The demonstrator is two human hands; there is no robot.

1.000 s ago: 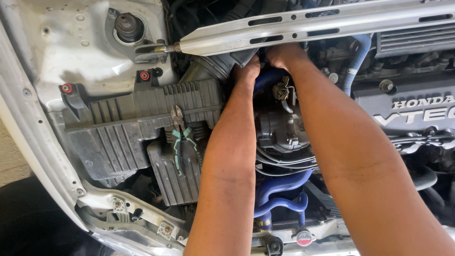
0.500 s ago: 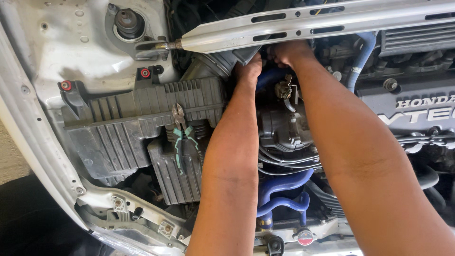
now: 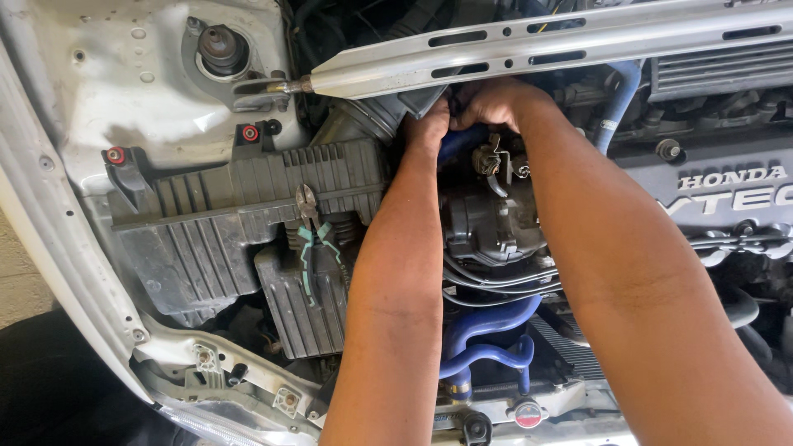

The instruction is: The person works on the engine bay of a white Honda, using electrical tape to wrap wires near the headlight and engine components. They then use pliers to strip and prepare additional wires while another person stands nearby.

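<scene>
Reaching under the silver strut bar (image 3: 537, 41) at upper centre, the left hand (image 3: 427, 124) and the right hand (image 3: 493, 103) both curl closed around a blue hose (image 3: 459, 139).

We are seeing two bare forearms coming into view from the bottom edge, with no sleeves, gloves, watch or bands showing on them anywhere along their length. The left hand (image 3: 428, 128) and the right hand (image 3: 496, 103) are showing bare too, without rings that we can make out. We are not seeing any other part of the body.
</scene>
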